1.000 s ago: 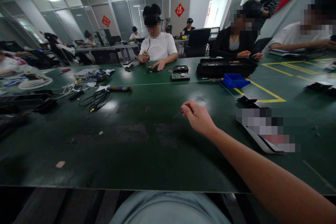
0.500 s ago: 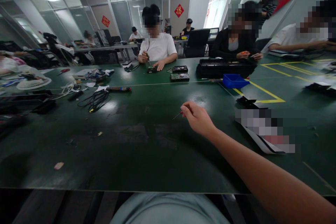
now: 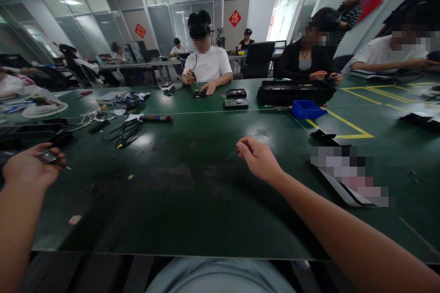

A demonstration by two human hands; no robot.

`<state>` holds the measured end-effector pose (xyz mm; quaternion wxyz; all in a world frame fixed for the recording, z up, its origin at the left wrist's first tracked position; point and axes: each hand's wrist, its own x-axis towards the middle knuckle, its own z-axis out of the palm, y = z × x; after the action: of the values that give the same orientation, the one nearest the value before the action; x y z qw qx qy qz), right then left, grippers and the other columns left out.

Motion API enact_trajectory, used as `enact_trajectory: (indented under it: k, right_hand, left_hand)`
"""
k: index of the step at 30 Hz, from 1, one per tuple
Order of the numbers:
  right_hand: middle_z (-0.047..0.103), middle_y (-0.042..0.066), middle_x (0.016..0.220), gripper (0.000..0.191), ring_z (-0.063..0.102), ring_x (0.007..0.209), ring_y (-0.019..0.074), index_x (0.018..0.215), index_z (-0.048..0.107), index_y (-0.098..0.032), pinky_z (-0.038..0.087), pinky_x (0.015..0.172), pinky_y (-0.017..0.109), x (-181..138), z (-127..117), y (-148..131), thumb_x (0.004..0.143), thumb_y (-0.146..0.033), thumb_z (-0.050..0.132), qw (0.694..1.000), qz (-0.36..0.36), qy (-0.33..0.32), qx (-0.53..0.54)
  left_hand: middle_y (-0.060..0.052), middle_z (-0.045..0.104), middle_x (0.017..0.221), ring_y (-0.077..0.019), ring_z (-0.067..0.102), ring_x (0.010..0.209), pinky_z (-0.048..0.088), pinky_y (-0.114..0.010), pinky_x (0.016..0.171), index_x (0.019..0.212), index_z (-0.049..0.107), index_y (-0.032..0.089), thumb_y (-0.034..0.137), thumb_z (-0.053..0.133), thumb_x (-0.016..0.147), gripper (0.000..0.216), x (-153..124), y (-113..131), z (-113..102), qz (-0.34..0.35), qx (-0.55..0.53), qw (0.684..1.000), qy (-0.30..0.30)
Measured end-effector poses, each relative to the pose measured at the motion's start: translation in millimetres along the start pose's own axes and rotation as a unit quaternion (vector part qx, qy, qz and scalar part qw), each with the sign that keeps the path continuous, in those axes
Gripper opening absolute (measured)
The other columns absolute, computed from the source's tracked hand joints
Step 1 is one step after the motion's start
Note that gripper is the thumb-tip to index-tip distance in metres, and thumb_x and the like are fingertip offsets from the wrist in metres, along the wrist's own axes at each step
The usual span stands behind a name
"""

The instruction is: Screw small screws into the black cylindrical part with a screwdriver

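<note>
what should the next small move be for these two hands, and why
Probably bring the left hand, with the small metal piece it holds, inward toward the right hand. The right hand pinches a thin screwdriver with its tip over bare green table, and the two hands are far apart.

Centre: bare table point(image 3: 192, 192) betw. left hand point(image 3: 30, 169) & right hand point(image 3: 261, 160), wide open.
Far L: cable bundle point(image 3: 125, 132), black boxes point(image 3: 60, 138) block.
R: flat panel point(image 3: 340, 188) just beside right forearm.
Far R: blue bin point(image 3: 307, 109), black tray point(image 3: 295, 91), well apart.
</note>
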<state>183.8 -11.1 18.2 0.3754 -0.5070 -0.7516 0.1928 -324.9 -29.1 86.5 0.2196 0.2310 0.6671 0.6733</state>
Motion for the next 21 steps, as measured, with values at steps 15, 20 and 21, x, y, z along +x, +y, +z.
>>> enact_trajectory:
  k: [15, 20, 21]
  right_hand:
    - [0.067, 0.002, 0.075, 0.022, 0.065, 0.070, 0.0175, 0.095, 0.059, -0.021, 0.045, 0.066, 0.030, -0.6, -1.1, 1.4, 0.099, -0.035, 0.044, 1.000, 0.005, -0.002, 0.007]
    - [0.067, 0.002, 0.076, 0.022, 0.064, 0.071, 0.0172, 0.094, 0.059, -0.021, 0.045, 0.066, 0.030, -0.7, -0.9, 1.6, 0.099, -0.036, 0.044, 1.000, 0.004, 0.000, 0.008]
    - [0.067, 0.002, 0.076, 0.022, 0.064, 0.071, 0.0172, 0.094, 0.059, -0.021, 0.045, 0.067, 0.029, -0.9, -1.0, 1.1, 0.099, -0.036, 0.044, 1.000, 0.004, 0.001, 0.007]
  left_hand:
    - [-0.004, 0.052, 0.068, -0.0157, 0.052, 0.064, 0.044, -0.026, 0.063, 0.091, 0.059, 0.012, 0.007, 0.044, 0.064, 0.032, -159.1, -13.2, 167.9, -0.066, -0.094, 0.875, -0.470]
    - [-0.002, 0.057, 0.072, -0.0161, 0.052, 0.070, 0.040, -0.028, 0.069, 0.099, 0.058, 0.015, 0.011, 0.042, 0.072, 0.032, -215.7, -23.6, 190.2, 0.018, 0.040, 0.808, -0.587]
    - [-0.002, 0.057, 0.073, -0.0161, 0.052, 0.071, 0.040, -0.029, 0.070, 0.100, 0.058, 0.016, 0.012, 0.041, 0.075, 0.031, -224.3, -26.2, 193.1, 0.046, 0.072, 0.798, -0.596]
